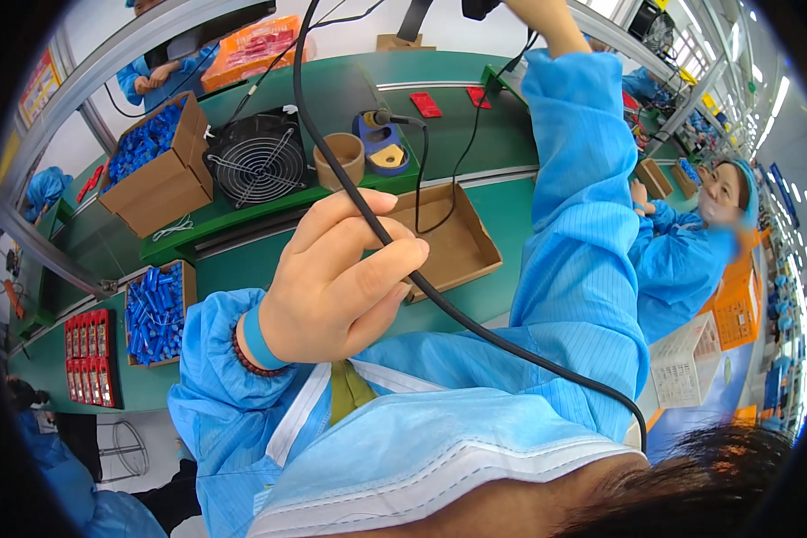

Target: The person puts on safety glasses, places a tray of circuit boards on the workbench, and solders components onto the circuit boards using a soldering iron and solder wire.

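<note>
Smooth, slender black cable (pixel 475 328) within curled left hand (pixel 336 278); right hand (pixel 540 11) cropped, its grip unclear.

we wear a bright blue smock (pixel 502 350) with fine darker stripes; its sleeves (pixel 572 193) are loose and creased, bunched near the left wrist. white trim (pixel 300 411) edges the front, and a yellow-green garment (pixel 350 394) shows beneath. at that wrist we have a plain, lighter blue band (pixel 258 336) and a bracelet (pixel 256 364) of dark reddish beads. our face mask (pixel 403 439) is pale blue with a white, stitched border, our hair (pixel 695 475) dark, our hands (pixel 332 291) bare.
</note>
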Available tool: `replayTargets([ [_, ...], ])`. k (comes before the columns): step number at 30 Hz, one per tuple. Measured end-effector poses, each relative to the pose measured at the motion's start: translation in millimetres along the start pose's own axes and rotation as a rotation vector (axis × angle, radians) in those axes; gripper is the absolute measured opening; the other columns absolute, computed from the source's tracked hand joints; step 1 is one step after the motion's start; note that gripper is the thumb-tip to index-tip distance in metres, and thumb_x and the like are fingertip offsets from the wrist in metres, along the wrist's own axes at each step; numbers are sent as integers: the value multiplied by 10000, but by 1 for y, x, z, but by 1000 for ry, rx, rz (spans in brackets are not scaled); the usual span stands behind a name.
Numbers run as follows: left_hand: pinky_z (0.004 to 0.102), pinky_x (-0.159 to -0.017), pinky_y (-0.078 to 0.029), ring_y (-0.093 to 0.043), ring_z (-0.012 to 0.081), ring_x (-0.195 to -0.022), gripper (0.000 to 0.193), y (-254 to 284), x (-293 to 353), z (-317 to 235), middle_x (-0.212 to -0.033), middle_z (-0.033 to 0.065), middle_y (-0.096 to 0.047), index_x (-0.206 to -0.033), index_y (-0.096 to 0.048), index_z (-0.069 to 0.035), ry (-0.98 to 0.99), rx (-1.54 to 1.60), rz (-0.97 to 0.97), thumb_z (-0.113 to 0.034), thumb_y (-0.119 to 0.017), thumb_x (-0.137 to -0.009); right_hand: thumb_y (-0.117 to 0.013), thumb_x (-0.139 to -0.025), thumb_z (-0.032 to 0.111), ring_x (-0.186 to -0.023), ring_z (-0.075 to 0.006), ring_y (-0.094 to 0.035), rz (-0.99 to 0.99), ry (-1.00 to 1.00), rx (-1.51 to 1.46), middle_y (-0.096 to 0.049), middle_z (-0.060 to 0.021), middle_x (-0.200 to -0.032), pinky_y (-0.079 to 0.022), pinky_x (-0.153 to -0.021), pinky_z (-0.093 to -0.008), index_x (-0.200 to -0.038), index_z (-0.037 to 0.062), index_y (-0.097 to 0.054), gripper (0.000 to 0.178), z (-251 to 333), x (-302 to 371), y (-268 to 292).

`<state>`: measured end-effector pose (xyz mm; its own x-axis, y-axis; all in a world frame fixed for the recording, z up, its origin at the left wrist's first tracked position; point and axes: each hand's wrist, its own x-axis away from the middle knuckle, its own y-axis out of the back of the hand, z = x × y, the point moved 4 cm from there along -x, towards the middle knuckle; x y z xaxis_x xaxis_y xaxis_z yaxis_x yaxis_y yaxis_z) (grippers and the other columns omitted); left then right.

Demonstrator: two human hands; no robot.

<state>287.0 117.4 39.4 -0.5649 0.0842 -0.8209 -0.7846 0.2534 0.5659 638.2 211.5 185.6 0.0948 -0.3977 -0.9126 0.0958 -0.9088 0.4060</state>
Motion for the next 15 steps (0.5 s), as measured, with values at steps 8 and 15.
replayTargets([
  [8,462,-865,-474,-569,376,-1011,445,4,1,-6,-973,143,-633,-1116,-576,-45,45,-2,-4,1,-662,-682,-672,-746,93,-1102,-462,-540,100,-207,235,-414,-296,-1365,-473,-926,-494,-1401,89,-383,716,29,14,-21],
  [15,460,-864,-485,-571,370,-984,463,2,-1,-12,-948,138,-635,-1093,-602,-35,28,22,1,11,-681,-639,-668,-799,191,-1145,-434,-521,-29,22,113,-503,-262,-1296,-435,-979,-448,-1364,14,-422,641,-21,-11,-10],
])
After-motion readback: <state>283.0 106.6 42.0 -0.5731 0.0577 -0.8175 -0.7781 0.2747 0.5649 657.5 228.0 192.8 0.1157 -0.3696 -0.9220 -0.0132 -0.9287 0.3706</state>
